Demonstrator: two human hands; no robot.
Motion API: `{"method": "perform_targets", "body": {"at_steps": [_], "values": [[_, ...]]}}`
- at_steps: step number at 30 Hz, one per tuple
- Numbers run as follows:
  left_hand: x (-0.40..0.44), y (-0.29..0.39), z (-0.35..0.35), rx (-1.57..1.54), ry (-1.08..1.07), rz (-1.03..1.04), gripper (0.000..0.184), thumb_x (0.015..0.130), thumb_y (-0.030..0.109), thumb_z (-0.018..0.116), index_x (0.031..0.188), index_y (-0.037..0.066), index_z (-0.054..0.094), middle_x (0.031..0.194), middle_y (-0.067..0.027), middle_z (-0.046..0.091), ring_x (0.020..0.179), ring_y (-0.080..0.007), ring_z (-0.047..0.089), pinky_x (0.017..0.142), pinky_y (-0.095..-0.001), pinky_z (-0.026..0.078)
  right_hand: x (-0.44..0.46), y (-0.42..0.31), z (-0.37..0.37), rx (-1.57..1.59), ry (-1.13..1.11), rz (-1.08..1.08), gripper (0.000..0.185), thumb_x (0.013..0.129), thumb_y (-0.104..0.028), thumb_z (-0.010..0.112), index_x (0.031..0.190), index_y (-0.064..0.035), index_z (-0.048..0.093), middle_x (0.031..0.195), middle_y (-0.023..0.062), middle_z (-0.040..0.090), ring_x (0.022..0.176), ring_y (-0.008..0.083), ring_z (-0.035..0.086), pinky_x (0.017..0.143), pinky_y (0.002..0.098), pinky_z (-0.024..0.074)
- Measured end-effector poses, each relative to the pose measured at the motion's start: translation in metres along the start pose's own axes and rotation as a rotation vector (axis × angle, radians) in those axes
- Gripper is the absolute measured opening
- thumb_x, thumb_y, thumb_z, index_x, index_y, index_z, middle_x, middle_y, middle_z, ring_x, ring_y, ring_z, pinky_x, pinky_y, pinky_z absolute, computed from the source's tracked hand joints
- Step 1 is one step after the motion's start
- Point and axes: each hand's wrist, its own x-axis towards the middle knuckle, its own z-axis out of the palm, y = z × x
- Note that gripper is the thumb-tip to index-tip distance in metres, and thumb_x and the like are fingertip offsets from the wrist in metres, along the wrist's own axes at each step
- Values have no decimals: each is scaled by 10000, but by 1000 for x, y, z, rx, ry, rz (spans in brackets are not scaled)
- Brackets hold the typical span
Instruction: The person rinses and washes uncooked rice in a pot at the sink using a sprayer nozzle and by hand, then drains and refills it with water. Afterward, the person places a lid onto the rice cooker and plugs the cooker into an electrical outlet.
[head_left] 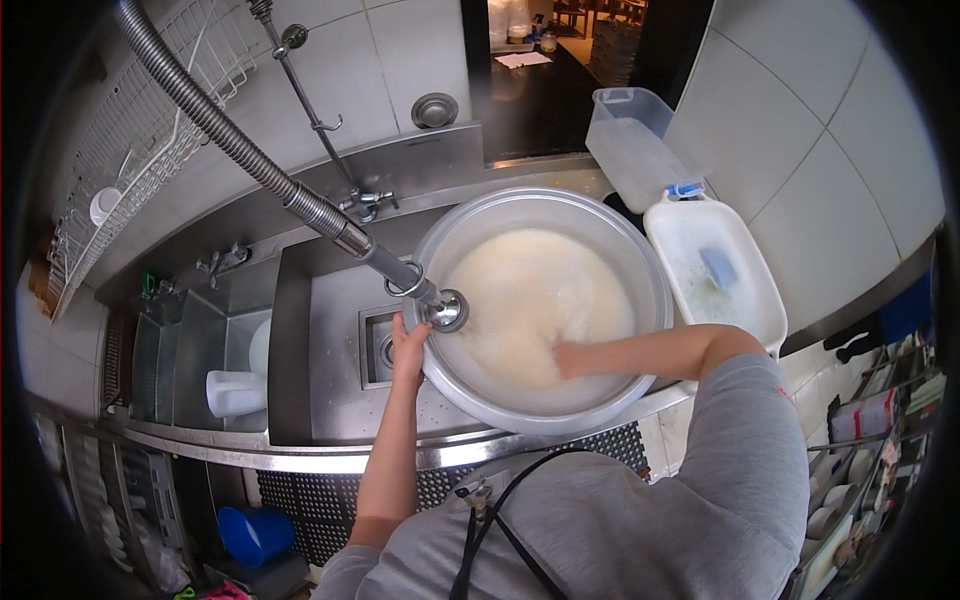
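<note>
The broad, round, silver-grey metal basin [540,208], set on the stainless-steel sink [340,405], is judged heavy, rigid and wet-slippery, best gripped at opposite rims; cloudy cream liquid [530,275] is contained, the right hand's [568,358] fingers are hidden, the left hand's [407,352] spread beside the rim.

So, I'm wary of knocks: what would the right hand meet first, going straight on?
Beyond the cloudy water, the right hand would likely meet the bowl, side or bottom; depth is hidden.
</note>
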Motion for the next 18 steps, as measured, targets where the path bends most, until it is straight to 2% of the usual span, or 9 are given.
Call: {"method": "perform_targets", "body": {"at_steps": [2,4,6,8,10,11,13,15,18], "values": [[2,-3,-3,4,-3,2,365,727,37,552,1065,25,414,947,-99,544,836,-164,528,744,-290,425,19,-21,3,-2,217,-89,263,724,-172,528,930,-16,575,955,189,580,882,313,561,796,402,437],[2,-4,-3,9,-5,4,363,726,39,554,1062,25,416,948,-98,545,840,-162,526,752,-290,421,48,-26,12,93,636,-105,208,722,-149,521,859,-14,599,929,188,587,868,317,560,792,401,437],[-1,0,-1,-6,-14,17,357,726,45,553,1056,24,420,947,-95,545,841,-161,523,760,-289,415,85,-20,6,92,894,-64,172,721,-126,514,788,-13,624,904,186,594,853,320,560,788,400,437],[0,-1,-2,30,-15,27,356,727,48,553,1057,20,420,952,-94,545,856,-164,519,769,-292,411,106,2,-26,-65,423,-160,239,718,-113,527,925,-6,581,942,195,572,902,333,533,856,409,402],[3,-4,-7,67,-10,37,356,729,52,553,1058,16,420,956,-94,545,870,-167,515,778,-295,407,82,19,-57,385,393,-46,350,717,-131,551,1053,-35,535,1012,186,545,982,310,498,920,396,363],[8,-11,-13,159,-12,60,419,720,81,571,1100,20,407,991,-105,534,889,-180,511,790,-301,404,47,21,-68,786,559,59,393,724,-149,557,1105,-61,524,1068,173,536,1027,283,484,937,382,351],[10,-11,-19,255,-12,82,483,710,110,590,1143,24,393,1026,-116,523,909,-194,507,802,-306,401,91,71,-19,582,1169,-36,467,769,-242,539,1203,-93,450,1163,126,509,1054,281,489,919,375,370],[6,9,-16,425,-4,31,660,676,179,630,1250,51,330,1154,-136,470,1031,-228,461,866,-328,377,31,84,-45,436,684,341,567,763,-305,567,1269,-134,376,1253,135,439,1145,268,426,973,370,325],[4,51,-5,323,-74,295,830,626,230,690,1319,77,259,1276,-129,385,1175,-238,346,920,-364,346,10,114,-34,361,585,753,563,712,-272,609,1232,-140,437,1188,148,492,1110,279,465,935,379,370]]}}
